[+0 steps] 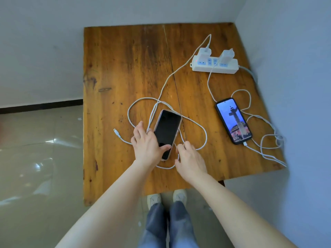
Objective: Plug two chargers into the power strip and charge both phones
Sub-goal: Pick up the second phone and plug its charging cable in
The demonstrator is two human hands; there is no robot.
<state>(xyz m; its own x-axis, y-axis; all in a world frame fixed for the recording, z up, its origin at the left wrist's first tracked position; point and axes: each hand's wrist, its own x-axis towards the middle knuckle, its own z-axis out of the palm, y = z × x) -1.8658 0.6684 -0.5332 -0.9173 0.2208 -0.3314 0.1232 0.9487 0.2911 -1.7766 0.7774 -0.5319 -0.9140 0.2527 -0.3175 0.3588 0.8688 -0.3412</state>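
A white power strip (213, 68) lies at the table's far right with two white chargers, left one (204, 53) and right one (226, 55), plugged in. A dark-cased phone (233, 121) with a lit screen lies at the right, a white cable plugged into its near end. A pink-cased phone (167, 130) with a black screen lies mid-table over loops of white cable (202, 138). My left hand (146, 144) grips this phone's near left edge, thumb on the screen. My right hand (190, 161) touches the cable beside it. The cable's free plug (116, 131) lies to the left.
The wooden table (125, 68) stands in a corner, with walls behind and to the right. Spare cable is coiled at the right edge (275, 140). Tiled floor lies to the left. My shoes (166, 198) show below the table's near edge.
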